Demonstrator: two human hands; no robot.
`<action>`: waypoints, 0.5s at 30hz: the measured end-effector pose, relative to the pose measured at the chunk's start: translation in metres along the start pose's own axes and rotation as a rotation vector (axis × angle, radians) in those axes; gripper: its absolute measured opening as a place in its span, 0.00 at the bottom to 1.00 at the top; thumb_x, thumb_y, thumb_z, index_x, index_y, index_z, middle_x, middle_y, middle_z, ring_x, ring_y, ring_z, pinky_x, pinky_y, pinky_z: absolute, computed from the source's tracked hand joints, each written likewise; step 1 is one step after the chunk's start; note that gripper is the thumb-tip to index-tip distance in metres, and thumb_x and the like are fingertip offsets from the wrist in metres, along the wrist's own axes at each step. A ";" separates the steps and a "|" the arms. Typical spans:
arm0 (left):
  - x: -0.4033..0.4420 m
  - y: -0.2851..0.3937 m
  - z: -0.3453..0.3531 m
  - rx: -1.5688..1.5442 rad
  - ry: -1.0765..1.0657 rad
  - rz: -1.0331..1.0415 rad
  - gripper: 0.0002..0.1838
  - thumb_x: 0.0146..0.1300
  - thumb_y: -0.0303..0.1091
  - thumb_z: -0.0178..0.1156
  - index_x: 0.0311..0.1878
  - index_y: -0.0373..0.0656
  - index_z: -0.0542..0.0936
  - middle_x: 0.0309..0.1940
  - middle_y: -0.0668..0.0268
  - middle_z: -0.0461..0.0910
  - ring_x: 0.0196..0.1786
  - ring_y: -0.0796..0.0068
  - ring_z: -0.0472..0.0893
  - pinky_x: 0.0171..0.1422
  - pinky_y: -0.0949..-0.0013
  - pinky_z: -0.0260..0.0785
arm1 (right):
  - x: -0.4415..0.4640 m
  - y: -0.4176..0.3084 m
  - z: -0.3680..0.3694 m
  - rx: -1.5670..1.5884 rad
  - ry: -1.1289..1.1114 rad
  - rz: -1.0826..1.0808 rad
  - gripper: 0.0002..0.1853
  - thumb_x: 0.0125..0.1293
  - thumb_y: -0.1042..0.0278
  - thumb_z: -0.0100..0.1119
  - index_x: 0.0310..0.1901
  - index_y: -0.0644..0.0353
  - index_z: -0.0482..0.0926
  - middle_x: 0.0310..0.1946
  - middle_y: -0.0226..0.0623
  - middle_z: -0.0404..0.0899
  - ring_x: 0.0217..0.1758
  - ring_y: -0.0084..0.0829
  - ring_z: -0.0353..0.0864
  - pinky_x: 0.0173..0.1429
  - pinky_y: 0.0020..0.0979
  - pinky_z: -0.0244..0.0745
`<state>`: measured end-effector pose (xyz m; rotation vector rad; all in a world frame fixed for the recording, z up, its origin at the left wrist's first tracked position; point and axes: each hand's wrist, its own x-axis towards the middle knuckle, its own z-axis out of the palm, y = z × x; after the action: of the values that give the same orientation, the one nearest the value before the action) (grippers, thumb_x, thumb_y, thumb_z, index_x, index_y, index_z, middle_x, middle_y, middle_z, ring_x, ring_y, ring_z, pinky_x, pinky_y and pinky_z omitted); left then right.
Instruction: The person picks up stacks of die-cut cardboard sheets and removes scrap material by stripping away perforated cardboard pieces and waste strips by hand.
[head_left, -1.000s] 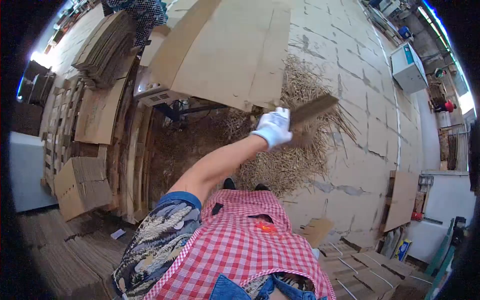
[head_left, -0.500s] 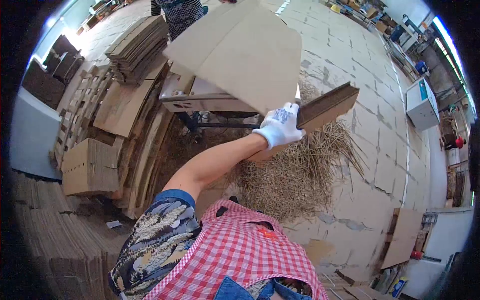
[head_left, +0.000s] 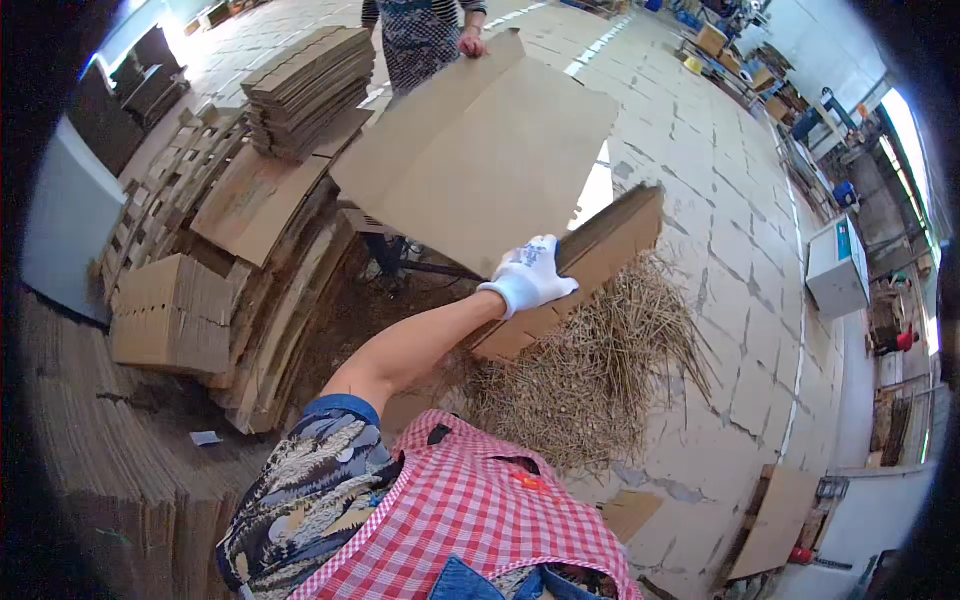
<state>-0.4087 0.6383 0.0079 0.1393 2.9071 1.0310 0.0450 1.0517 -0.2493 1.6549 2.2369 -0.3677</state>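
Observation:
My left hand [head_left: 530,273], in a white knitted glove, is closed over the top edge of a long, narrow bundle of brown cardboard [head_left: 600,262]. The bundle slants up to the right, with its front face towards me. A large creased cardboard sheet [head_left: 490,150] lies just beyond, its near corner reaching behind my gloved hand; whether my fingers touch it too I cannot tell. At the sheet's far edge, a co-worker's bare hand [head_left: 471,42] touches it. My right hand is out of view.
Thin cardboard offcuts [head_left: 590,370] are heaped on the floor below the bundle. To the left stand a stack of cardboard [head_left: 305,85], a wooden pallet [head_left: 165,190] and a cardboard block [head_left: 175,315]. A white cabinet [head_left: 838,270] stands at the right.
My left hand and the cardboard bundle have shifted left and slightly down in the view. The large sheet's near corner has come lower, and more of the co-worker shows. The view has also shifted.

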 end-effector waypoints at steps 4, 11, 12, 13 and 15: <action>0.001 -0.029 -0.033 0.013 0.022 -0.176 0.36 0.43 0.55 0.63 0.49 0.36 0.72 0.48 0.50 0.74 0.52 0.54 0.74 0.56 0.61 0.65 | 0.013 -0.019 0.000 -0.015 -0.066 -0.046 0.35 0.40 0.40 0.66 0.42 0.65 0.78 0.40 0.51 0.79 0.44 0.47 0.78 0.45 0.43 0.71; 0.034 -0.107 -0.031 -0.433 0.051 -0.381 0.28 0.49 0.44 0.65 0.48 0.33 0.73 0.40 0.57 0.80 0.41 0.66 0.80 0.44 0.67 0.73 | -0.008 -0.138 -0.092 0.123 0.040 -0.268 0.31 0.47 0.45 0.64 0.45 0.65 0.77 0.41 0.47 0.79 0.45 0.44 0.78 0.48 0.40 0.71; 0.038 -0.116 -0.028 -0.677 0.023 -0.400 0.25 0.51 0.42 0.64 0.48 0.34 0.73 0.39 0.58 0.80 0.39 0.68 0.80 0.43 0.68 0.74 | -0.001 -0.155 -0.102 0.170 0.061 -0.328 0.31 0.47 0.45 0.64 0.45 0.66 0.77 0.41 0.47 0.79 0.45 0.43 0.78 0.48 0.39 0.71; 0.042 -0.124 -0.023 -0.920 -0.007 -0.422 0.23 0.53 0.39 0.63 0.48 0.34 0.74 0.39 0.60 0.80 0.38 0.70 0.80 0.42 0.68 0.75 | 0.017 -0.167 -0.108 0.286 0.072 -0.360 0.30 0.48 0.48 0.65 0.46 0.67 0.76 0.42 0.46 0.79 0.45 0.41 0.78 0.48 0.38 0.71; 0.051 -0.134 -0.015 -1.160 -0.047 -0.455 0.21 0.54 0.37 0.62 0.48 0.34 0.74 0.38 0.61 0.80 0.37 0.73 0.80 0.41 0.69 0.75 | 0.012 -0.213 -0.132 0.513 0.159 -0.506 0.26 0.52 0.57 0.65 0.47 0.70 0.74 0.42 0.42 0.79 0.42 0.34 0.77 0.47 0.35 0.72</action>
<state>-0.4696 0.5310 -0.0663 -0.4958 1.7114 2.2428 -0.1767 1.0529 -0.1322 1.3272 2.8457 -1.0412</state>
